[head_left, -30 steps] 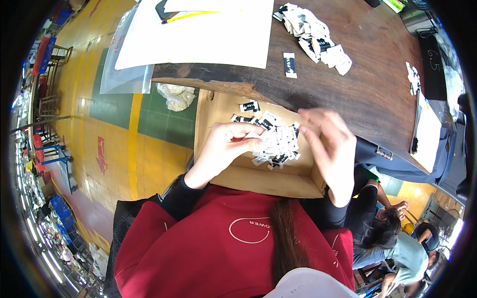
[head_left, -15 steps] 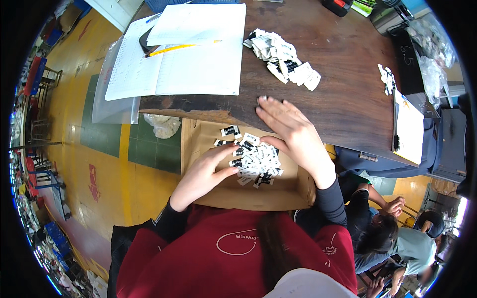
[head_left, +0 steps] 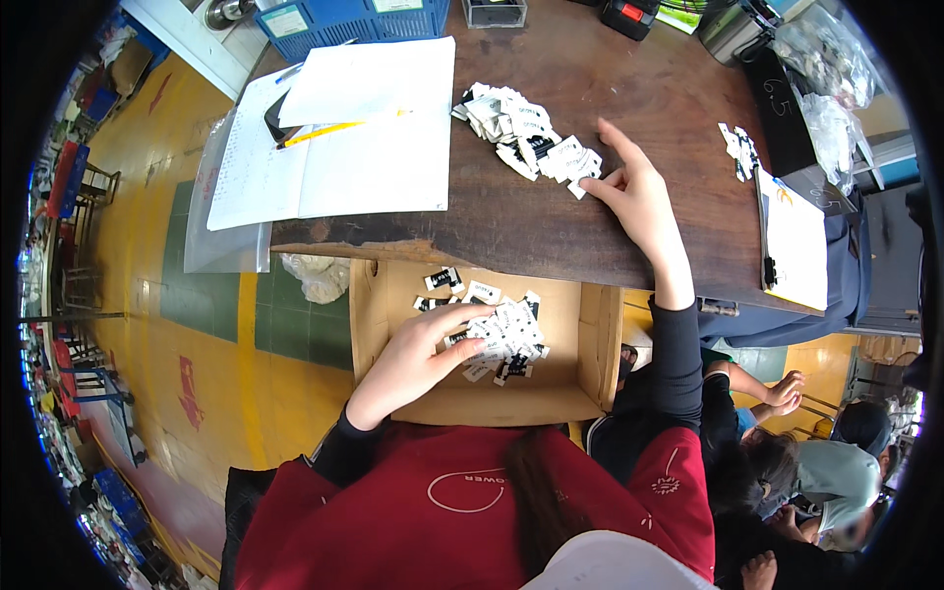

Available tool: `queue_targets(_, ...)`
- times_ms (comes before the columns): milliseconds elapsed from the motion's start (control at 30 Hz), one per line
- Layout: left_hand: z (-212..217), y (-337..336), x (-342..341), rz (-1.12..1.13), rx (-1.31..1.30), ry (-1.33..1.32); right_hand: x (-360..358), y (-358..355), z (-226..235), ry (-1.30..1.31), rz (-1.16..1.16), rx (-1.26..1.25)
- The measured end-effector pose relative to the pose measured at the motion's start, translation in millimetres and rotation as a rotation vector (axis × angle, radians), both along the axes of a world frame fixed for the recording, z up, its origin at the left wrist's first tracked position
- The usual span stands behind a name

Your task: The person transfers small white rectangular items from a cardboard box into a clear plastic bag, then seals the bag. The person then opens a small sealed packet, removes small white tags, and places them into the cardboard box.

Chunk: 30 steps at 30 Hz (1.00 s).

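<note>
Small white and black fabric labels lie in a loose heap in an open wooden drawer in front of me. My left hand rests over the heap's left side, thumb and index finger apart; the undersides of its fingers are hidden. On the brown table above the drawer is a second pile of similar labels. My right hand is at this pile's right end, index finger stretched out and thumb tip by the outermost label. No label shows in its grasp.
An open notebook with a yellow pencil lies left of the table pile. Behind it stands a blue crate. At right are a few more labels and a clipboard. Other people sit at lower right.
My right hand has left the drawer's edge and moved up and right to the table pile, its fingers spreading. My left hand stays over the drawer's heap. The view has shifted slightly.
</note>
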State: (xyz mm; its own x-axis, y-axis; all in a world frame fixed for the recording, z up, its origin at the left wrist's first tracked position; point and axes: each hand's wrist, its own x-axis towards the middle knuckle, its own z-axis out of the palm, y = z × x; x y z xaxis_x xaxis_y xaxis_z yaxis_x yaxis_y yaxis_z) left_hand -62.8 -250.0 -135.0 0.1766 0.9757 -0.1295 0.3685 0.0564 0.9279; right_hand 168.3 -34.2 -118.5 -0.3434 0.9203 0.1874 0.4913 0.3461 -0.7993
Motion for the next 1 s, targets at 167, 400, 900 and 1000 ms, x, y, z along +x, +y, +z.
queue_targets(167, -5.2, -4.0, -1.8, 0.020, -0.004, -0.034, 2.0, -1.0, -6.9, -0.190, -0.027, -0.049)
queue_targets(400, -1.9, 7.6, 1.6, 0.051, -0.097, -0.185, 13.6, -61.2, 0.5, 0.029, -0.196, -0.304)
queue_targets(900, -15.1, 12.5, 29.6, 0.277, -0.375, -0.916, -42.8, -169.0, -19.6, 0.332, -0.091, -0.167)
queue_targets(1000, -23.6, 9.3, 25.9, 0.216, -0.361, -0.754, -39.0, -171.4, -31.8, 0.331, 0.006, -0.230)
